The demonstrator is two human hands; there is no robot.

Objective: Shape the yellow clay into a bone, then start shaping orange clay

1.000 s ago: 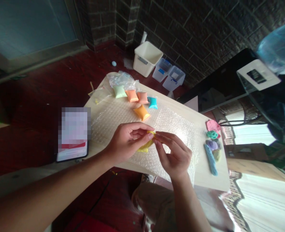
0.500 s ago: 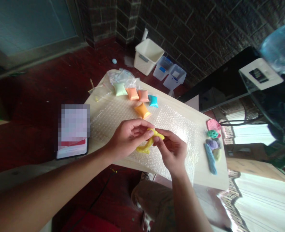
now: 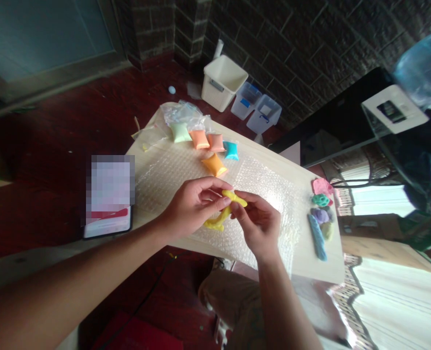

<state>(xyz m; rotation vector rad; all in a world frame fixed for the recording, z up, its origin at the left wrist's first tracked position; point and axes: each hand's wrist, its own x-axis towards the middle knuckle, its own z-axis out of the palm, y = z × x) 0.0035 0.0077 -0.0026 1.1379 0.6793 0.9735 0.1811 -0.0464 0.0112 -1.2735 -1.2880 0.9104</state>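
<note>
Both hands pinch one piece of yellow modelling clay above the bubble wrap on the table. My left hand grips it from the left, thumb and fingertips closed at its upper end. From the right, my right hand holds the same end between thumb and forefinger. The clay's upper part is short and crosswise; a curved strip hangs down to the lower left. Just beyond the hands lies an orange clay packet. Parts of the clay are hidden by the fingers.
Bubble wrap covers much of the table. Behind are a blue packet, a green packet and two orange-pink ones. Blue clay and other coloured lumps lie right. A phone stands left; bins are on the floor.
The fingers have shifted slightly on the yellow clay, and its upper part shows a little more plainly. Both hands keep hold of it. The whole view has moved slightly.
</note>
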